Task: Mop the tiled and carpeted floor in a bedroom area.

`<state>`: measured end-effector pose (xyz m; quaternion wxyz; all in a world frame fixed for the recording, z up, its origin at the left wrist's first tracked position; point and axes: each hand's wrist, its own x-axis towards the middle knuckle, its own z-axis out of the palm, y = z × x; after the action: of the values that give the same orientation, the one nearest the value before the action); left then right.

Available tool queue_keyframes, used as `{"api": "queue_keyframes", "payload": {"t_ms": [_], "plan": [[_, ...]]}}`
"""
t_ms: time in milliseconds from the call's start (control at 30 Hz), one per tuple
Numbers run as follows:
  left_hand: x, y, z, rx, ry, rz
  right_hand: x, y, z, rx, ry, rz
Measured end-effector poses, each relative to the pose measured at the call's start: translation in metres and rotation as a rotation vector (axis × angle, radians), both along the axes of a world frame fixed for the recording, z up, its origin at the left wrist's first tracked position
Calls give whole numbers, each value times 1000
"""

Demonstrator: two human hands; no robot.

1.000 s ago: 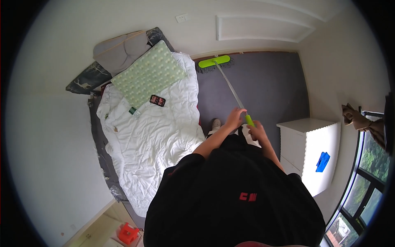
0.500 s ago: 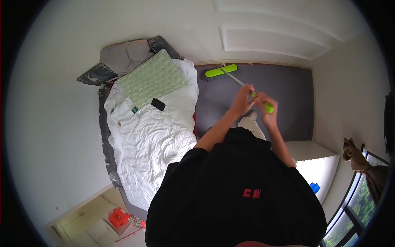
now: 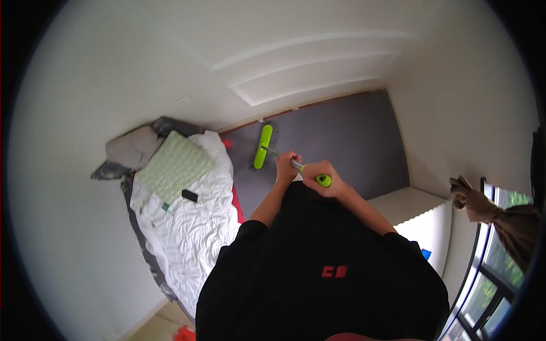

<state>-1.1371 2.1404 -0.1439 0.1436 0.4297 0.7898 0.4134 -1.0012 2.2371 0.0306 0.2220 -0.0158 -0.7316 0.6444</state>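
Right hand [image 3: 328, 180] is wrapped round the green-tipped end of the pole [image 3: 272, 152], left hand [image 3: 286, 165] gripping farther down. Green broom head [image 3: 263, 146] is over grey floor [image 3: 341, 136] beside the bed [image 3: 196, 244]. I'd keep bristles flat, steer left-handed, avoid snagging bedding [image 3: 187, 238].

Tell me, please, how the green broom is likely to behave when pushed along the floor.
The broom should feel stiff, as its handle looks straight. Its dark bristles will probably flex, since they fan out beyond the green head. The slim handle suggests it may be fairly light for its length.
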Motion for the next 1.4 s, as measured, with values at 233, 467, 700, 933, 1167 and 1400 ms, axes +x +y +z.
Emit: {"api": "queue_keyframes", "payload": {"t_ms": [233, 467, 700, 933, 1167, 1400], "plan": [[59, 129, 9, 68, 26, -265, 76, 89, 18, -174, -49, -372], [145, 288, 20, 150, -99, -762, 149, 154, 34, -51, 2, -883], [216, 387, 16, 56, -324, -1021, 167, 191, 21, -20, -98, -1390], [253, 388, 19, 81, -233, -1348, 177, 170, 35, -126, -112, -1755], [239, 302, 26, 84, -192, -1616, 131, 74, 49, -120, -29, -2021], [200, 211, 19, 31, -106, -2010, 68, -35, 36, -82, -36, -2222]]}}
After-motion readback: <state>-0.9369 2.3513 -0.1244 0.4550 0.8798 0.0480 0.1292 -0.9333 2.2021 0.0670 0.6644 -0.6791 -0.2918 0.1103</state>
